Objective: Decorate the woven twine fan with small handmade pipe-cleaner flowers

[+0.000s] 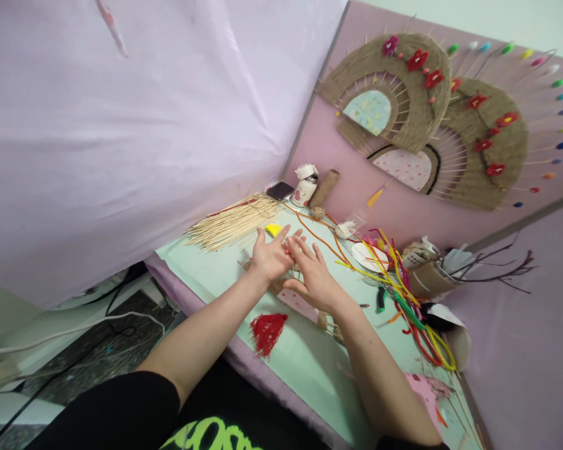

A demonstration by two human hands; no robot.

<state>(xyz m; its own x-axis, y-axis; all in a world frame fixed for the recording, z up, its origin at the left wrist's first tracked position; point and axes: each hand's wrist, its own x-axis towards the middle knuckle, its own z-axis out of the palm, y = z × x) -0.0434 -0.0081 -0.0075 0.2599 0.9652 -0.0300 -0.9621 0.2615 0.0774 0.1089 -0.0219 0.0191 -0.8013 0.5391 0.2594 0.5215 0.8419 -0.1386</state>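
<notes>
My left hand (271, 255) is held palm up over the table, fingers stretched out and apart. Across its fingers lies my right hand (313, 276), back upward, its fingers spread and touching the left ones. A small reddish spot shows where they meet; I cannot tell what it is. Beneath both hands, partly hidden, is a fan-shaped piece (300, 306) with pink dotted paper and brown twine. A red tassel (268, 333) lies in front of it, near the table edge. Just beyond my left fingertips is a yellow scrap (273, 230).
A bundle of thin sticks (234, 222) lies at the back left, near a dark phone (280, 190) and a white can (304, 187). Coloured pipe cleaners (398, 275), pliers (381, 299) and branches (502, 269) crowd the right. Twine fans (417, 94) hang on the pink board.
</notes>
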